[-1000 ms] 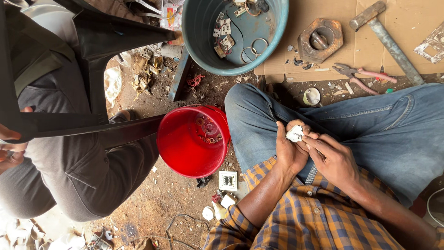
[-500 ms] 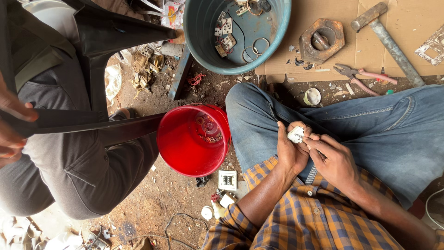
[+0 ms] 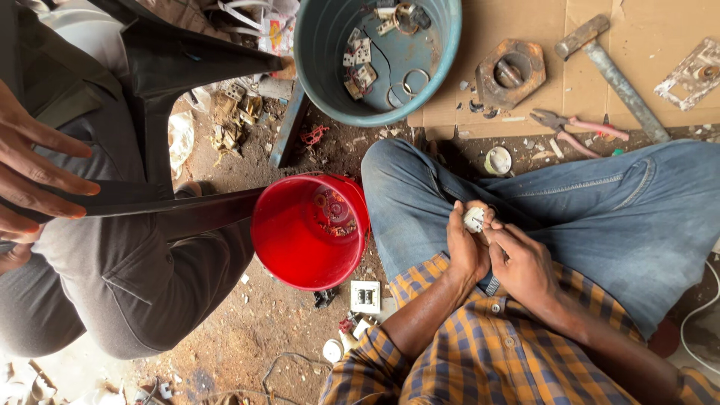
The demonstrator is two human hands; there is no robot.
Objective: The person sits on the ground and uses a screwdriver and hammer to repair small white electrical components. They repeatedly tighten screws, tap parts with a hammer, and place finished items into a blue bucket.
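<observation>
While the left hand [image 3: 466, 255] grips a small white part [image 3: 474, 219],
right hand [image 3: 525, 266] pinches it too; prying likely needs gentle pulls.

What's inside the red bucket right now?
The red bucket holds a few small dark metal scraps against its far side. The rest of its floor looks bare. The black chair arm hides its left rim.

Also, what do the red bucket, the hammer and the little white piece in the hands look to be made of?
Red bucket: plastic by its look, glossy and evenly coloured. Hammer: metal head and shaft, dull grey with rusty patches. Small white piece, held between the left hand and the right hand: probably plastic or ceramic, smooth and white; too small to tell for sure.
</observation>
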